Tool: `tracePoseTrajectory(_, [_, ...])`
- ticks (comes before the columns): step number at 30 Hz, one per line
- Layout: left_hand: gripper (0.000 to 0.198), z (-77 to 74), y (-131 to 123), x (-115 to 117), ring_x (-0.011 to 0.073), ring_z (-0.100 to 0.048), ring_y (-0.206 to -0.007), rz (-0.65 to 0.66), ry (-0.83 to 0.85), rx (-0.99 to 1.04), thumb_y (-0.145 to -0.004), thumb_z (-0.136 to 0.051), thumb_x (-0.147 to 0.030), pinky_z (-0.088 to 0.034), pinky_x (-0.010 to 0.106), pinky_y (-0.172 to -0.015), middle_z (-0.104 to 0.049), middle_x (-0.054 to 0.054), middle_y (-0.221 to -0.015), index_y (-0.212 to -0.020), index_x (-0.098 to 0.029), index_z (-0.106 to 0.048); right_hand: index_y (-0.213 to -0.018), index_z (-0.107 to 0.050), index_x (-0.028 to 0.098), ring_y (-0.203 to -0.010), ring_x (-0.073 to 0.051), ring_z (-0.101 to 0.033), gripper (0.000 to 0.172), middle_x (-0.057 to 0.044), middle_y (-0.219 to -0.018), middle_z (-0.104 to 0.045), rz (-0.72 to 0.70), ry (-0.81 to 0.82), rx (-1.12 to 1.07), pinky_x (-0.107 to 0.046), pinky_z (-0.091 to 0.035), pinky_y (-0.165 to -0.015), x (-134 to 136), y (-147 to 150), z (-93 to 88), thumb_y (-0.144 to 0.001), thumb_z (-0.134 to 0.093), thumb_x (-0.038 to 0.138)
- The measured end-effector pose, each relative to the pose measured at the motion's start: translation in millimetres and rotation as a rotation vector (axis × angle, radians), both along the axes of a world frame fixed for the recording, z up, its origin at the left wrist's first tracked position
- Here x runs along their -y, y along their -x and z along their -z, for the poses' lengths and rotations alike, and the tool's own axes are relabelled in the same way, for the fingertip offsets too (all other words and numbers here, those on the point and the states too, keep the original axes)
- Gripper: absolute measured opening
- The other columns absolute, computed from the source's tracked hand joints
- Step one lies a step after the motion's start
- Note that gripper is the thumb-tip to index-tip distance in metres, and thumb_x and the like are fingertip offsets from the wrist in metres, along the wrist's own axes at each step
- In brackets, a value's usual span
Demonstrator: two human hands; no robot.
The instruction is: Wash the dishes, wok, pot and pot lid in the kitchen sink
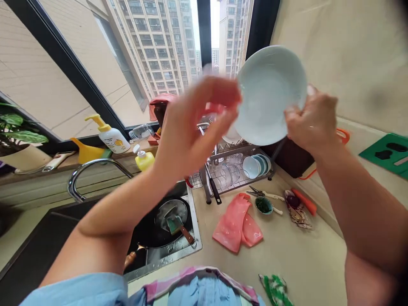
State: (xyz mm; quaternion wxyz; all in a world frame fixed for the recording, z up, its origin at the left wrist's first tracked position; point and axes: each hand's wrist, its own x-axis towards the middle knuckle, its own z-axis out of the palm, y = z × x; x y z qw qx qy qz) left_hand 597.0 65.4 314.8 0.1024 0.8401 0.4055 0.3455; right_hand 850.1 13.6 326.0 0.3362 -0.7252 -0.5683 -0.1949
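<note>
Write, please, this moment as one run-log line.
right hand: holds pale plate by edge | left hand: raised beside plate, blurred, contact unclear | bowls: in dish rack

Bright daylight from the window (153, 51), left fingers (219, 91) blurry.

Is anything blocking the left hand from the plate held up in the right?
Nothing visible: the blurred left hand is right by the near-left edge of the plate, though contact is unclear. The right hand grips the opposite side.
</note>
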Motion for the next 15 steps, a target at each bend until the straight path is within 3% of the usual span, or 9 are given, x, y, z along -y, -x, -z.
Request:
tracePoseTrajectory(3, [0.028,56.4,49.8,65.3,0.0324,-0.071,-0.100,0.025,0.150,0.071,-0.078,-0.070,-0.044,-0.062,0.046,-0.075,-0.074,0.006,-0.101,-0.106,-0.038,-0.073,-0.134,-0.059,0.009,-0.098,-0.033,-0.069,0.050,-0.021,-0.106,-0.073,-0.064,0.122,0.086,-0.041,-0.050,-0.083,-19.2,34.0,-5.1,-0.086,-0.047,0.012])
tracePoseTrajectory(6, [0.019,93.2,88.6,108.2,0.0296,-0.072,-0.096,0.046,0.277,0.168,-0.082,-0.067,-0.042,-0.062,0.044,-0.081,-0.076,0.006,-0.100,-0.097,-0.037,-0.075,-0.134,-0.057,0.011,-0.104,-0.032,-0.066,0.047,-0.021,-0.115,-0.070,-0.114,0.197,0.166,-0.039,-0.048,-0.084,-38.1,59.0,-0.4,-0.089,-0.045,0.011])
tracePoseTrajectory(9, [0.015,113.9,122.9,125.9,0.0269,-0.073,-0.089,0.002,0.385,0.252,-0.086,-0.063,-0.042,-0.062,0.042,-0.081,-0.077,0.004,-0.097,-0.092,-0.036,-0.075,-0.134,-0.055,0.010,-0.103,-0.031,-0.064,0.044,-0.023,-0.117,-0.068,-0.124,0.270,0.201,-0.039,-0.046,-0.083,-52.6,76.2,6.2,-0.091,-0.045,0.012])
tracePoseTrajectory(15, [0.022,142.9,179.9,134.3,0.0278,-0.074,-0.089,-0.214,0.443,0.374,-0.083,-0.067,-0.052,-0.063,0.038,-0.078,-0.078,0.005,-0.095,-0.090,-0.033,-0.077,-0.128,-0.057,0.006,-0.104,-0.029,-0.065,0.037,-0.023,-0.114,-0.068,-0.133,0.378,0.153,-0.038,-0.049,-0.086,-73.8,90.1,10.2,-0.092,-0.047,0.007])
